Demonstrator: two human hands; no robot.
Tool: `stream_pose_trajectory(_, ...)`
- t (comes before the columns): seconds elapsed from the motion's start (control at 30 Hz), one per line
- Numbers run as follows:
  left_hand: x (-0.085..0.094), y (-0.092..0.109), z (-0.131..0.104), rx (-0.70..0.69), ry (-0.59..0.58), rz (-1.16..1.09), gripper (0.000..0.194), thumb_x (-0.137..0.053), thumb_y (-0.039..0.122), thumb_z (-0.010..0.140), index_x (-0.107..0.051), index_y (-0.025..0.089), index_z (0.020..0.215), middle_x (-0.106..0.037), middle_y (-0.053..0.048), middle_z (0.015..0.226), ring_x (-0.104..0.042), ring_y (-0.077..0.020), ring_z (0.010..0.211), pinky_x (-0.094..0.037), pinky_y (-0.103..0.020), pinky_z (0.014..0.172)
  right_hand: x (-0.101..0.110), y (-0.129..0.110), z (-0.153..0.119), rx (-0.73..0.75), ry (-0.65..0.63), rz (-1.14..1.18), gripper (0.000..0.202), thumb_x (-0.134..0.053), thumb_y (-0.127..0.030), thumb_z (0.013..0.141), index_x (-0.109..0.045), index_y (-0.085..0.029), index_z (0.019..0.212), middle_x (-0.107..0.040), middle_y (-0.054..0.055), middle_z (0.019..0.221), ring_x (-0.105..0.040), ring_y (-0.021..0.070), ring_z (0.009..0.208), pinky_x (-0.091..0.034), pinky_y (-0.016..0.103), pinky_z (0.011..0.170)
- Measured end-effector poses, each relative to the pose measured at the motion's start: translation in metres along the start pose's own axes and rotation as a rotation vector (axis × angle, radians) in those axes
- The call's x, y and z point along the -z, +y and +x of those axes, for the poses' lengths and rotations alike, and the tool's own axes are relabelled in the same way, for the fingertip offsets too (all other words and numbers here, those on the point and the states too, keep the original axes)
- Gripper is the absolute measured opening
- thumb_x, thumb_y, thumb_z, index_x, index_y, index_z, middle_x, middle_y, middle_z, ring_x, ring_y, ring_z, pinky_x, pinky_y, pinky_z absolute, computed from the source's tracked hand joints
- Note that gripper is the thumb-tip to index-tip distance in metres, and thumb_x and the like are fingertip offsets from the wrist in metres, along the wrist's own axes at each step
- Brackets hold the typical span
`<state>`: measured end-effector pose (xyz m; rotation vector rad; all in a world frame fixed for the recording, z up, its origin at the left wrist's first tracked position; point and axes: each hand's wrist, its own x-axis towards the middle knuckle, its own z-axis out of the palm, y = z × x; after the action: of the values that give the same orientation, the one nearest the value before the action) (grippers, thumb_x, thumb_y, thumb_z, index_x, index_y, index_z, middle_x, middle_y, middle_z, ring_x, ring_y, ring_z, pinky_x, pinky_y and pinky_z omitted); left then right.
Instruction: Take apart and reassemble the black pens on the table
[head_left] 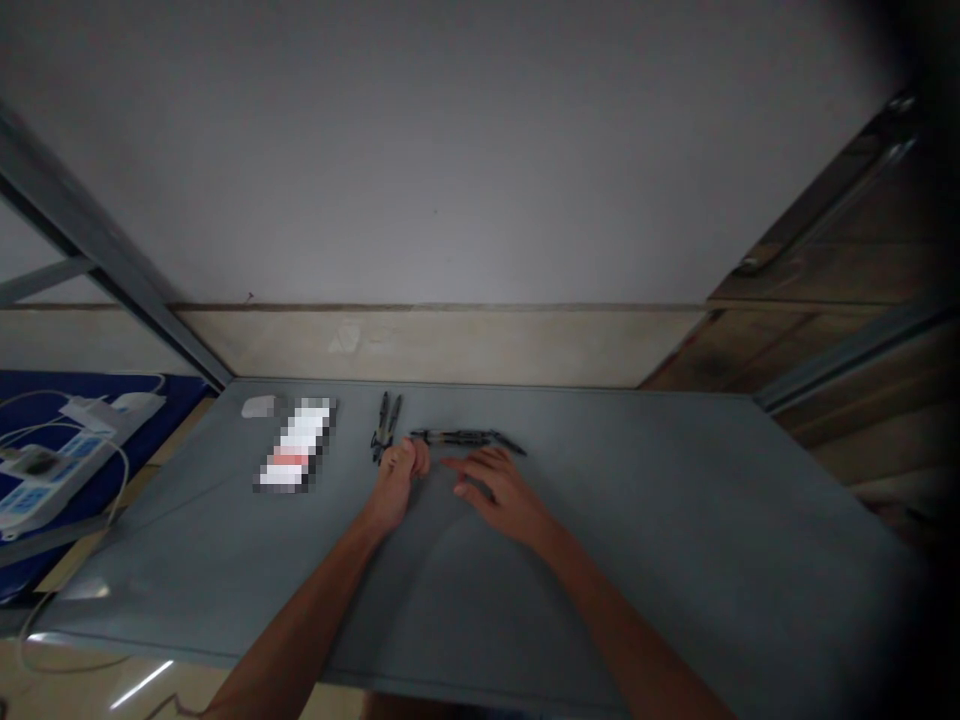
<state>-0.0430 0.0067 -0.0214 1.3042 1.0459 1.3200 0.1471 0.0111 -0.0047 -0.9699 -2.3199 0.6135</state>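
Note:
Two dark pens (386,418) lie side by side on the grey table (675,520), just beyond my left hand (401,475). That hand's fingers are curled in; what they hold, if anything, is too small to make out. Several more dark pens (461,437) lie in a sideways row in front of both hands, the rightmost one slanting toward me. My right hand (495,485) hovers or rests close below this row, its fingers apart and the index finger pointing left toward my left hand. Nothing shows between its fingers.
A blurred-out phone-like object (296,445) lies left of the pens, with a small pale item (260,406) beyond it. At the far left, a white power strip (52,480) with cables sits on a blue surface. Metal posts rise at the table's back corners, before a pale wall.

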Motion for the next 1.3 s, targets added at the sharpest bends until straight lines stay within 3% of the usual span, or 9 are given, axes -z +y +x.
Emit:
stream_pose_trajectory(0.3,-0.003,-0.003,0.002,-0.031,-0.008,-0.248,0.059,-0.04,0.062,0.089,-0.027,0.019,0.051,-0.025,0.005,0.053,-0.026,-0.0103,0.054,-0.026,-0.026,0.056,-0.002,0.002,-0.001,0.01,0.01,-0.045,0.032,-0.051,-0.039,0.093,-0.063,-0.025,0.12,-0.07,0.005,0.098,-0.059,0.0215,0.097,-0.039,0.04,0.093)
stream_pose_trajectory(0.43,-0.003,0.005,0.005,0.062,0.036,-0.458,0.06,-0.043,0.062,0.087,-0.028,0.019,0.05,-0.024,0.006,0.051,-0.026,-0.0092,0.05,-0.026,-0.025,0.053,-0.001,0.006,0.001,-0.011,0.103,-0.088,0.029,-0.05,-0.036,0.094,-0.064,-0.025,0.117,-0.068,0.006,0.101,-0.059,0.0213,0.098,-0.041,0.039,0.092)
stream_pose_trajectory(0.63,0.016,0.024,0.013,0.139,0.114,-0.928,0.059,-0.043,0.058,0.09,-0.023,0.019,0.051,-0.018,0.006,0.048,-0.022,-0.0084,0.044,-0.023,-0.024,0.044,0.008,0.026,0.002,-0.189,0.384,-0.252,0.03,-0.046,-0.032,0.095,-0.062,-0.02,0.118,-0.063,0.01,0.11,-0.054,0.0242,0.105,-0.039,0.041,0.098)
stream_pose_trajectory(0.8,0.028,0.031,0.015,0.113,0.13,-1.013,0.057,-0.043,0.055,0.091,-0.024,0.018,0.052,-0.019,0.006,0.048,-0.026,-0.0081,0.043,-0.024,-0.022,0.042,0.007,0.042,-0.003,-0.411,0.413,-0.46,0.035,-0.05,-0.036,0.091,-0.061,-0.018,0.119,-0.059,0.013,0.113,-0.051,0.0302,0.106,-0.041,0.045,0.09)
stream_pose_trajectory(0.97,0.026,0.029,0.013,0.185,0.039,-0.98,0.059,-0.041,0.055,0.092,-0.025,0.018,0.05,-0.016,0.006,0.046,-0.02,-0.0073,0.039,-0.019,-0.021,0.038,0.007,0.046,-0.006,-0.504,0.327,-0.487,0.025,-0.054,-0.031,0.087,-0.065,-0.018,0.105,-0.063,0.012,0.107,-0.053,0.0304,0.101,-0.042,0.043,0.084)
stream_pose_trajectory(1.13,0.017,0.03,0.007,0.235,-0.052,-0.82,0.049,-0.043,0.055,0.091,-0.041,0.019,0.058,-0.017,0.009,0.043,-0.014,-0.0073,0.037,-0.016,-0.019,0.036,0.014,0.048,-0.004,-0.543,0.426,-0.234,0.019,-0.052,-0.029,0.087,-0.066,-0.018,0.09,-0.067,0.011,0.092,-0.059,0.0259,0.088,-0.044,0.041,0.082)
stream_pose_trajectory(1.23,0.013,0.031,0.003,0.202,-0.042,-0.549,0.043,-0.043,0.058,0.09,-0.052,0.02,0.072,-0.019,0.01,0.042,-0.015,-0.007,0.036,-0.018,-0.018,0.037,0.019,0.044,0.0,-0.552,0.536,0.094,0.025,-0.053,-0.037,0.087,-0.065,-0.017,0.096,-0.069,0.01,0.09,-0.062,0.0215,0.078,-0.047,0.036,0.074)
stream_pose_trajectory(1.3,0.011,0.029,0.001,0.131,-0.028,-0.175,0.042,-0.044,0.056,0.091,-0.06,0.019,0.079,-0.03,0.009,0.043,-0.025,-0.0069,0.037,-0.023,-0.018,0.04,0.02,0.038,0.003,-0.522,0.554,0.29,0.029,-0.06,-0.043,0.082,-0.065,-0.018,0.095,-0.069,0.008,0.087,-0.062,0.0197,0.074,-0.047,0.032,0.069)
